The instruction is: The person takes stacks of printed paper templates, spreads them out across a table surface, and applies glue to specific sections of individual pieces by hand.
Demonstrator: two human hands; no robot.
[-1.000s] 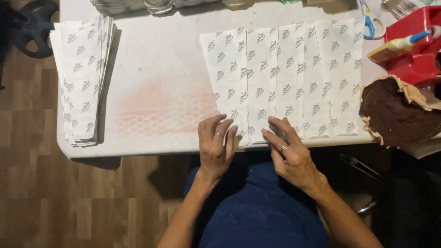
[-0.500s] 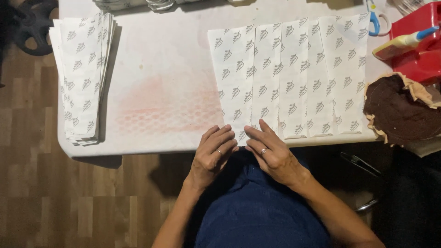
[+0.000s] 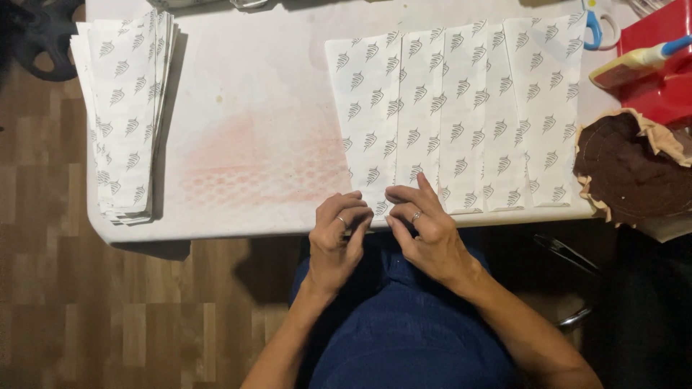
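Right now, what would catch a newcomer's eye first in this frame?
First, the row of overlapping white printed paper sheets fanned across the white table, with the left hand and right hand pinching at their near edge. Next, the tall stack of the same sheets at the table's left end. At far right sits a red box above a brown round piece.

Head camera looks straight down – close above the white table point(image 3: 252, 108).
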